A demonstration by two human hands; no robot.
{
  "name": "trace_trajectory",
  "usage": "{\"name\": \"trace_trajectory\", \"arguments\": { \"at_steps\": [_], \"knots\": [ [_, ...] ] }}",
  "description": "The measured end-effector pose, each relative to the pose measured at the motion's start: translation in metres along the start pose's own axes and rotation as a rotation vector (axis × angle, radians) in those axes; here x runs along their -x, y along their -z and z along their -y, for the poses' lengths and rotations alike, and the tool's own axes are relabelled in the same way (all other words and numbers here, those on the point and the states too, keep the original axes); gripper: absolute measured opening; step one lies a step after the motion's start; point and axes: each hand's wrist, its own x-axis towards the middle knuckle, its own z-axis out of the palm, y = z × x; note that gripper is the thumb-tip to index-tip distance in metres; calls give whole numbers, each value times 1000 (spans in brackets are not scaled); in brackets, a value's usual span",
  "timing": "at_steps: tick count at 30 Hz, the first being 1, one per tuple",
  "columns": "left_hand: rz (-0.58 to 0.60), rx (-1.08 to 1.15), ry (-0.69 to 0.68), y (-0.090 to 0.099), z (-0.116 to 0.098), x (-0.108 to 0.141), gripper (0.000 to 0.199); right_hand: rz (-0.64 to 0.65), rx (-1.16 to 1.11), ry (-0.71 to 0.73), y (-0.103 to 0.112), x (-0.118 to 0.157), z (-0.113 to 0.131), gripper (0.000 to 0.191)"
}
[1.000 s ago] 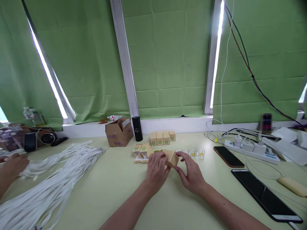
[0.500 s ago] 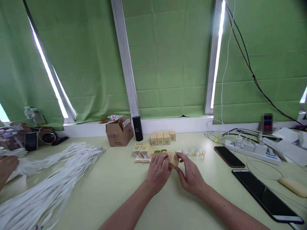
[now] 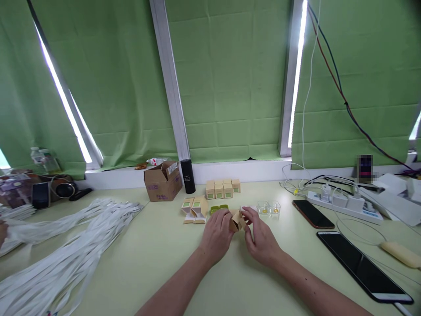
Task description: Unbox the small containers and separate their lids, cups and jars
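A small kraft paper box (image 3: 236,220) is held between both hands, its flaps partly open toward me. My left hand (image 3: 217,230) is closed round the left side of the box. On the right side, my right hand (image 3: 259,235) pinches a flap between thumb and fingers. Just behind my left hand lie green pieces (image 3: 219,208). Two open kraft boxes (image 3: 195,210) rest to the left. Clear containers with yellow contents (image 3: 269,207) are to the right. Several closed kraft boxes (image 3: 222,189) stand in a group further back.
A cardboard carton (image 3: 162,182) and a black cylinder (image 3: 188,176) stand at the back. White straps (image 3: 88,237) spread over the left, where another person's hand shows at the edge. Two phones (image 3: 363,265) and a power strip (image 3: 345,207) lie at right.
The box between my hands has turned and its flaps have opened toward me. The other person's hand at the left edge has moved mostly out of view.
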Motion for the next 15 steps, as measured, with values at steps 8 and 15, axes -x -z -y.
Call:
{"name": "trace_trajectory", "arguments": {
  "at_steps": [8, 15],
  "knots": [
    [7, 63, 48, -6, 10, 7, 55, -88, -171, -138, 0, -2, -5, 37],
    [48, 122, 67, 0, 8, 3, 39, -201, -38, -65, 5, -9, -15, 35]
  ]
}}
